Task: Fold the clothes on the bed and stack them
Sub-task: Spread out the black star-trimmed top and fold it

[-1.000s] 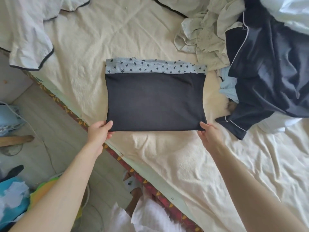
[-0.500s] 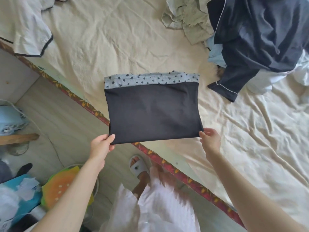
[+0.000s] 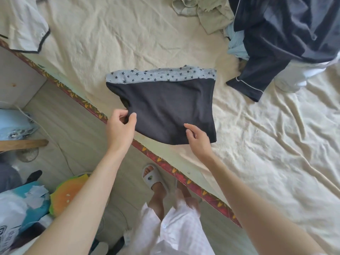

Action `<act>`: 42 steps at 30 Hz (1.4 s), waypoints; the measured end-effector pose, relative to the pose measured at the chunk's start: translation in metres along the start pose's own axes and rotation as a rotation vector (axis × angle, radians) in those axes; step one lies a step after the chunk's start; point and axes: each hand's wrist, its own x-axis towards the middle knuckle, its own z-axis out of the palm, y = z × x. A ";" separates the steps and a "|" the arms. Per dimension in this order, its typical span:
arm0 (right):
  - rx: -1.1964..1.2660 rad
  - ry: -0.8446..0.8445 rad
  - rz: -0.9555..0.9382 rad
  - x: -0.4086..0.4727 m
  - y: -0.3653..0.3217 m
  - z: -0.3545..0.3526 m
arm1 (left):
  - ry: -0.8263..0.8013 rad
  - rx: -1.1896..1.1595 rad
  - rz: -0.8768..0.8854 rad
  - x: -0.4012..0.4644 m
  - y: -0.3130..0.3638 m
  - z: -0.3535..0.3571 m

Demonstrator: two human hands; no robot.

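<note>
A folded dark grey garment [image 3: 169, 105] with a grey star-printed band along its far edge lies near the bed's front edge, its near corner hanging over the rim. My left hand [image 3: 120, 127] pinches the garment's near left edge between thumb and fingers. My right hand [image 3: 197, 138] grips the near edge right of the middle, thumb on top of the cloth and fingers underneath. A heap of unfolded clothes [image 3: 283, 34], mostly a navy piped top, lies at the far right. A white garment with black trim [image 3: 24, 32] lies at the far left.
The cream sheet [image 3: 266, 148] covers the bed, whose patterned red edge [image 3: 165, 162] runs diagonally. Beige clothing [image 3: 206, 11] sits at the top. On the floor to the left are a melon-shaped cushion [image 3: 68, 192], bags and a wooden stick [image 3: 22, 144]. My slippered foot [image 3: 154, 179] stands by the bed.
The garment has come back over the bed and sagged. Both hands moved inward along its near edge, the left now pinching the left side, the right near the middle.
</note>
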 end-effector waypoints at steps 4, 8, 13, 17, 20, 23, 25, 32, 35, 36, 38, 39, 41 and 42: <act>0.614 0.005 0.256 0.002 -0.005 -0.051 | -0.124 0.160 0.366 -0.023 0.049 0.064; 0.787 -0.014 0.272 0.012 0.007 -0.088 | -0.526 0.405 0.435 -0.046 0.049 0.133; 0.599 -0.011 0.357 0.028 0.008 -0.088 | -0.548 0.518 0.331 -0.055 -0.001 0.133; 0.499 0.085 0.425 0.041 0.002 -0.083 | -0.365 0.736 0.446 -0.051 -0.023 0.121; 0.558 0.079 0.494 0.044 -0.002 -0.085 | -0.347 0.876 0.511 -0.050 -0.022 0.133; 0.611 0.007 0.515 0.041 -0.003 -0.090 | -0.315 0.937 0.530 -0.053 -0.020 0.148; 0.604 -0.029 0.512 0.038 -0.001 -0.092 | -0.300 0.948 0.554 -0.054 -0.019 0.150; 0.273 0.001 0.445 0.019 0.023 -0.088 | -0.328 0.840 0.727 -0.058 -0.039 0.114; 0.091 0.054 0.395 0.010 0.034 -0.081 | -0.375 0.819 0.664 -0.056 -0.050 0.108; 0.062 0.069 0.369 0.009 0.035 -0.079 | -0.402 0.801 0.646 -0.055 -0.054 0.108; 0.075 0.122 0.336 0.012 0.034 -0.078 | -0.421 0.710 0.567 -0.053 -0.060 0.109; 0.117 0.135 0.341 0.015 0.032 -0.078 | -0.375 0.624 0.498 -0.050 -0.062 0.110; 0.175 0.107 0.349 0.022 0.026 -0.076 | -0.225 0.415 0.288 -0.041 -0.061 0.114; 0.159 0.080 0.353 0.026 0.024 -0.074 | -0.182 0.306 0.142 -0.035 -0.058 0.116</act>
